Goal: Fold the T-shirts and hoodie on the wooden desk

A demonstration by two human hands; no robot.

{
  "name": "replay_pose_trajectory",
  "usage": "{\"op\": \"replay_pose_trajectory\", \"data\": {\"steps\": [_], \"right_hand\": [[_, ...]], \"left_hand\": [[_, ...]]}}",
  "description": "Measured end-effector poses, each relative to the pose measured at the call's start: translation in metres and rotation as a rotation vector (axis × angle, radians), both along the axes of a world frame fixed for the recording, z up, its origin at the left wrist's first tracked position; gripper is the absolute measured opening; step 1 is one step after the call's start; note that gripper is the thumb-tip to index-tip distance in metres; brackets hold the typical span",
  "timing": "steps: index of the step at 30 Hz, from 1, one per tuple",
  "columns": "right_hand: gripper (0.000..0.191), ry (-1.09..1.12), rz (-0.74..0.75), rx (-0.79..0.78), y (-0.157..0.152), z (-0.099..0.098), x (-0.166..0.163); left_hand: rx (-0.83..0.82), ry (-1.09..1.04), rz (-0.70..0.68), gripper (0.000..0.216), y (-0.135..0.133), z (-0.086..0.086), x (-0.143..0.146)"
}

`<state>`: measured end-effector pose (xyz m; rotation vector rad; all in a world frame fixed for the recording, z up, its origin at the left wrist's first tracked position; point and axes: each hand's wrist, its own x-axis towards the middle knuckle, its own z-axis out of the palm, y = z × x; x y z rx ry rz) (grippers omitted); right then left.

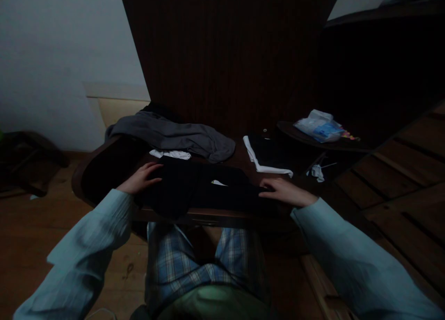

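Along a dark brown wooden worktop (pixel 215 214): a flat black cloth garment (pixel 219 198), likely light, limp, best lifted by both ends. At its left, the left hand (pixel 138 180) with spread fingers; at its right, the right hand (pixel 287 192) with curled fingers, grip impossible to tell.

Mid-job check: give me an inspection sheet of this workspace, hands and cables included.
Surface: dark wooden desk, dimly lit, largely covered by cloth.
Job's things: black garment laid along the front edge, white patch showing.
Clutter: grey garment and white cloth behind; folded black-and-white cloth; plastic bag on a curved shelf.
Hands: left hand at the garment's left end, right hand at its right; right grip unclear.
Cables: pale floor loop, possibly a cable.
Surroundings: white wall, wooden floor.
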<state>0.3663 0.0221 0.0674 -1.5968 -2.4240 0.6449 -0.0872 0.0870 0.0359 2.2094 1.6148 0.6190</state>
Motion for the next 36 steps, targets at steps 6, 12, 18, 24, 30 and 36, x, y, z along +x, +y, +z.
{"op": "replay_pose_trajectory", "data": {"steps": [6,12,18,24,30,36], "right_hand": [[0.024,0.219,0.06,0.216,0.025,0.008,-0.027],[0.023,0.209,0.197,0.34,0.06,-0.035,-0.082],[0.02,0.207,0.181,0.362,0.064,-0.063,-0.088],[0.02,0.242,0.16,0.353,0.062,-0.061,-0.086],[0.022,0.357,0.113,0.244,0.064,-0.059,-0.086],[0.038,0.542,-0.018,-0.026,0.072,-0.045,-0.048]], "left_hand": [[0.044,0.272,-0.185,0.074,-0.042,0.028,0.044],[-0.079,0.593,-0.086,0.046,-0.018,0.031,0.127],[-0.03,0.573,0.1,0.043,0.02,0.013,0.155],[-0.008,0.314,0.337,0.037,0.027,0.01,0.146],[-0.035,0.18,0.461,0.039,0.046,0.007,0.137],[0.031,0.254,0.011,0.042,0.036,-0.009,0.124]]}}
